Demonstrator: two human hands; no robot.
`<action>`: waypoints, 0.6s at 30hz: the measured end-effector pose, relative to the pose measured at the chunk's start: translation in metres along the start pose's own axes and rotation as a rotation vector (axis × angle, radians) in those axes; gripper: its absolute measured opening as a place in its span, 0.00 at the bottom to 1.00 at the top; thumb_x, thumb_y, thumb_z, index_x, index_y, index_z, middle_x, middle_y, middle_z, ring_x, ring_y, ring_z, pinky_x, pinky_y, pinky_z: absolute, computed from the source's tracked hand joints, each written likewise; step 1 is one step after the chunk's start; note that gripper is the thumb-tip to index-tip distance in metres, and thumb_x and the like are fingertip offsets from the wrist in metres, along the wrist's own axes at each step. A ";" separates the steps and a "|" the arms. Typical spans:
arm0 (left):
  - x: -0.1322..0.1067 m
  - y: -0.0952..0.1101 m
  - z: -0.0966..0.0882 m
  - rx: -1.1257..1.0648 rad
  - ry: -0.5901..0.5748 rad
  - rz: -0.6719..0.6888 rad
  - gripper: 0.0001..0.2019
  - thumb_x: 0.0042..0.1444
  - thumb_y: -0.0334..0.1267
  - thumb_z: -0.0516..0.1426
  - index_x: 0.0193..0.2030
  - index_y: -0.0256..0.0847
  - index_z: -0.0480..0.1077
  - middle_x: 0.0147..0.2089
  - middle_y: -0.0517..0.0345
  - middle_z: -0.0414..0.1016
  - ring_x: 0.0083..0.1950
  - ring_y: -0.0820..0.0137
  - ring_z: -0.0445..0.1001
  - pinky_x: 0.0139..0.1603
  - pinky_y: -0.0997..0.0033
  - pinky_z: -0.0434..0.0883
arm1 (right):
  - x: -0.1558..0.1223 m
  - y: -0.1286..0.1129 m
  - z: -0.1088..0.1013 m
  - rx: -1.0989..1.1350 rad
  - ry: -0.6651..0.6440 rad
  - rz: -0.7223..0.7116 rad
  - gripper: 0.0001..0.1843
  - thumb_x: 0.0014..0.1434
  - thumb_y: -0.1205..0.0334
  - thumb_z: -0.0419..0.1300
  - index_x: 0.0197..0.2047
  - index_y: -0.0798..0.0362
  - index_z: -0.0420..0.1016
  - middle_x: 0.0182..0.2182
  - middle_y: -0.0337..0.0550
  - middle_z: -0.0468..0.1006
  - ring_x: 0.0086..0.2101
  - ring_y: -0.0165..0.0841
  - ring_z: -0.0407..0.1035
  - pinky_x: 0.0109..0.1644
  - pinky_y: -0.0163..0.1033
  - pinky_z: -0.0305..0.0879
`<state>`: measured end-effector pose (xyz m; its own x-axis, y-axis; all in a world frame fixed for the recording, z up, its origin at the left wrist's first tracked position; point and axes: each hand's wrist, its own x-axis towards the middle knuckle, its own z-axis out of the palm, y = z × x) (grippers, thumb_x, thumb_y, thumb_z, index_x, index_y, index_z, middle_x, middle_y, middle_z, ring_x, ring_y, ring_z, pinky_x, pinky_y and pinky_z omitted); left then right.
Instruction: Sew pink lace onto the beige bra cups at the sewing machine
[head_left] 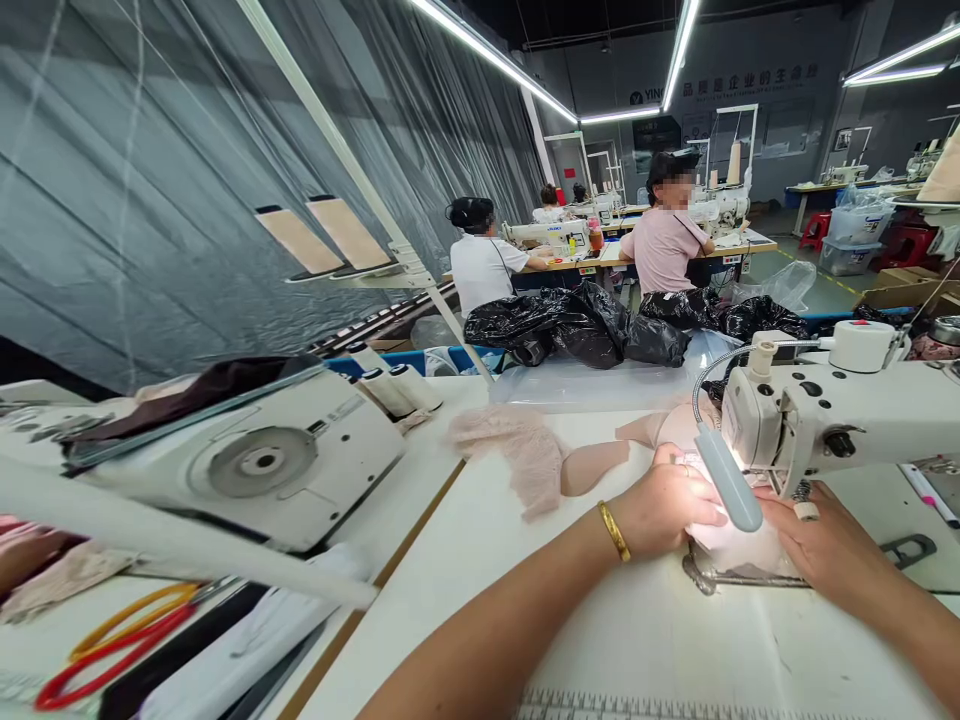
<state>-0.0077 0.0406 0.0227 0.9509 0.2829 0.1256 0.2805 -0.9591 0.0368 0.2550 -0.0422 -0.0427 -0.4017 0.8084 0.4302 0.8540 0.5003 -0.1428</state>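
A piece of pale pink fabric point(739, 552) lies under the head of a white sewing machine point(877, 400), brightly lit by a grey gooseneck lamp point(729, 482). My left hand point(664, 505), with a gold bracelet point(613, 531) at the wrist, grips the fabric left of the needle area, its fingers closed. From the right, my right hand point(829, 540) holds the fabric against the machine bed, fingertips partly hidden behind the lamp and machine head. The needle itself cannot be made out. Beyond my left hand, more pale pink pieces point(592, 467) and sheer lace point(517, 445) spread over the white table.
Black plastic bags point(577, 325) lie behind the table. At left stand another machine point(255, 460), thread cones point(349, 232) on a slanting stand and red-handled scissors point(112, 655). A ruler point(645, 703) runs along the front; a marker pen point(928, 495) lies right. Co-workers point(484, 265) sit ahead.
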 end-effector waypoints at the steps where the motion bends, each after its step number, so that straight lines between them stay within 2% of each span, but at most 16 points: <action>1: 0.000 0.000 -0.001 -0.041 -0.004 -0.006 0.22 0.53 0.21 0.57 0.50 0.48 0.78 0.57 0.58 0.81 0.55 0.57 0.75 0.63 0.45 0.53 | 0.000 0.000 0.001 -0.005 0.003 0.007 0.36 0.63 0.77 0.47 0.67 0.41 0.73 0.52 0.44 0.82 0.43 0.44 0.71 0.48 0.48 0.72; 6: 0.001 0.001 -0.004 -0.074 -0.020 -0.043 0.20 0.54 0.21 0.58 0.48 0.47 0.78 0.54 0.58 0.82 0.54 0.57 0.75 0.62 0.44 0.53 | 0.000 0.003 0.003 -0.016 0.034 -0.013 0.36 0.62 0.77 0.47 0.66 0.41 0.74 0.54 0.42 0.81 0.43 0.44 0.72 0.48 0.47 0.72; 13: 0.001 0.000 -0.001 -0.095 0.005 -0.027 0.20 0.54 0.22 0.58 0.50 0.47 0.77 0.55 0.57 0.82 0.55 0.57 0.75 0.63 0.44 0.52 | 0.000 0.003 -0.004 0.011 0.076 -0.077 0.29 0.66 0.74 0.46 0.63 0.45 0.75 0.52 0.43 0.82 0.44 0.43 0.71 0.46 0.47 0.73; 16: 0.001 0.000 -0.001 -0.094 0.008 -0.040 0.20 0.54 0.22 0.58 0.50 0.47 0.77 0.53 0.57 0.82 0.55 0.57 0.75 0.62 0.44 0.53 | -0.003 0.005 -0.009 0.029 0.079 -0.109 0.22 0.69 0.72 0.47 0.56 0.47 0.77 0.49 0.46 0.82 0.46 0.45 0.71 0.47 0.49 0.73; 18: 0.001 -0.001 0.000 -0.089 0.006 -0.051 0.19 0.55 0.23 0.58 0.49 0.47 0.78 0.54 0.57 0.82 0.55 0.58 0.75 0.62 0.44 0.53 | -0.005 0.006 -0.009 0.057 0.082 -0.081 0.19 0.69 0.71 0.47 0.51 0.49 0.76 0.45 0.48 0.80 0.47 0.47 0.70 0.47 0.50 0.73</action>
<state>-0.0071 0.0419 0.0230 0.9349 0.3314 0.1268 0.3154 -0.9398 0.1313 0.2649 -0.0458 -0.0373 -0.4379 0.7377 0.5138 0.7987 0.5816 -0.1543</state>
